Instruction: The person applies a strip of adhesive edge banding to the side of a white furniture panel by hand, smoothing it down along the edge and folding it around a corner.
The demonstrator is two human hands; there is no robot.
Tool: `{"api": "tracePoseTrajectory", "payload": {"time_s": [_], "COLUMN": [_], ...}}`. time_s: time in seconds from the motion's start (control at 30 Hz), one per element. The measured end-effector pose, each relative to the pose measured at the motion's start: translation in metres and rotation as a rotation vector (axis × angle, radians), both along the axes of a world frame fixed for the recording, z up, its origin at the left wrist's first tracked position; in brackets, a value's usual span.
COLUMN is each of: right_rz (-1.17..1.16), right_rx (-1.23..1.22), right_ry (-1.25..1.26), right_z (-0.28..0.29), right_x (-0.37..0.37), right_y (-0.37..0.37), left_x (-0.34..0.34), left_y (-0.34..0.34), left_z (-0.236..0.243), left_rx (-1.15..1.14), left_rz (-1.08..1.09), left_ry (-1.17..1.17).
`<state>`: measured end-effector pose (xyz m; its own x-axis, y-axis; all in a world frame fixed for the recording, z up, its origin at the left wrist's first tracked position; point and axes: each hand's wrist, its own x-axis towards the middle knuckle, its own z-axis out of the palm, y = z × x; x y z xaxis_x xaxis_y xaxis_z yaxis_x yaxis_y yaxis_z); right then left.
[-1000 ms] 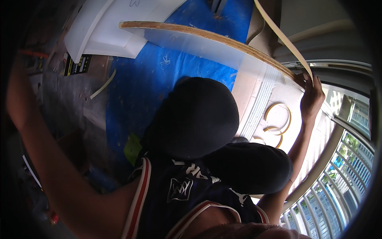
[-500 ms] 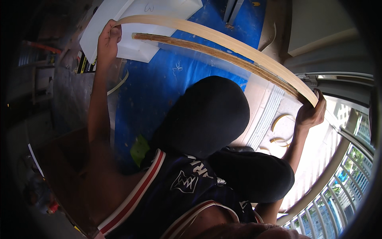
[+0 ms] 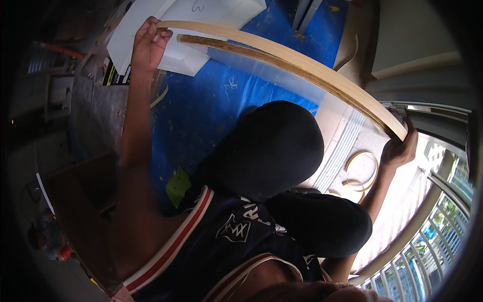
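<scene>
left hand (image 3: 149, 44) is raised at arm's length, fingers curled around the left end of a long wooden strip (image 3: 297, 63), thumb side toward the camera, a firm grasp by the look of it. the strip runs from that hand across the top of the view to the right hand (image 3: 398, 150), which grips the other end from below, fingers wrapped around it near the window frame (image 3: 427, 113). step in hand, as i judge it: the strip is being carried or positioned with 2 hands, held up in the air and resting on nothing. next move probably calls for keeping both ends level and steering the long piece clear of the window frame before setting it anywhere.

strip looks: pale tan wood, thin and long, 1 lighter face and 1 darker brownish edge with rough glue-like residue; its curve may be lens bend, cannot tell.

below it: white foam blocks (image 3: 201, 20) at the far left edge of a blue floor sheet (image 3: 211, 116), then a white ridged panel (image 3: 347, 146) with 2 yellowish tape rings (image 3: 361, 163) at the sheet's right edge. the person's dark knees fill the middle.
</scene>
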<state>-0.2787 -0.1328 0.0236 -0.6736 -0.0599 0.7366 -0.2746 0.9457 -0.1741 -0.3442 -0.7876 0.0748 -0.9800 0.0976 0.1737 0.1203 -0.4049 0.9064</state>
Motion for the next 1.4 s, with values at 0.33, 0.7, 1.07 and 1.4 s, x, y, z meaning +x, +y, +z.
{"api": "tracePoseTrajectory", "payload": {"time_s": [0.33, 0.7, 1.07, 1.4], "right_rz": [0.011, 0.065, 0.397, 0.653], "right_rx": [0.070, -0.001, -0.658, -0.985], "right_ry": [0.112, 0.023, -0.317, -0.493], "right_z": [-0.004, -0.008, 0.005, 0.035], "right_x": [-0.004, -0.006, 0.008, 0.020], "right_y": [0.001, 0.011, 0.019, 0.044], "left_x": [-0.006, -0.002, -0.013, -0.012], "left_y": [0.018, 0.014, 0.109, 0.112], "left_z": [-0.019, -0.034, -0.036, -0.027], "left_rx": [-0.059, 0.014, -0.095, -0.244], "left_rz": [0.121, 0.434, 0.726, 0.713], "left_ry": [0.150, 0.042, 0.010, -0.109]}}
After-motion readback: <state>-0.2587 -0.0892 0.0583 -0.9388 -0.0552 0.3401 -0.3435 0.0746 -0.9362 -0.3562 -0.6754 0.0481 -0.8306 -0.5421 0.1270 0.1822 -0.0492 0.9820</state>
